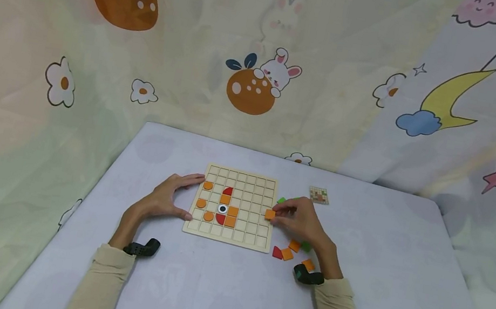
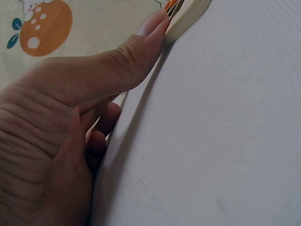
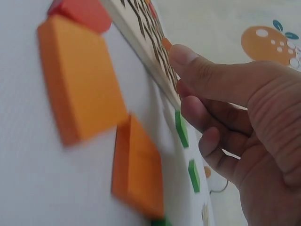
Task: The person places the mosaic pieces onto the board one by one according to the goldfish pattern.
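Note:
A pale wooden grid board (image 1: 249, 234) lies on the white table. Orange discs, orange squares, red quarter-round pieces and a white eye tile (image 1: 222, 209) sit in its left cells. My left hand (image 1: 162, 196) rests at the board's left edge, fingers and thumb spread and touching it. In the left wrist view the thumb (image 2: 153, 28) presses the board's side. My right hand (image 1: 300, 219) pinches an orange square tile (image 1: 269, 214) over the board's right edge. Most of that tile is hidden behind the thumb in the right wrist view.
Right of the board lie loose tiles: a red quarter-round (image 1: 277, 252), several orange squares (image 1: 287, 254) and green pieces (image 1: 282, 200). A small pattern card (image 1: 319, 195) lies at the back right. Printed cloth (image 1: 185, 56) hangs behind the table.

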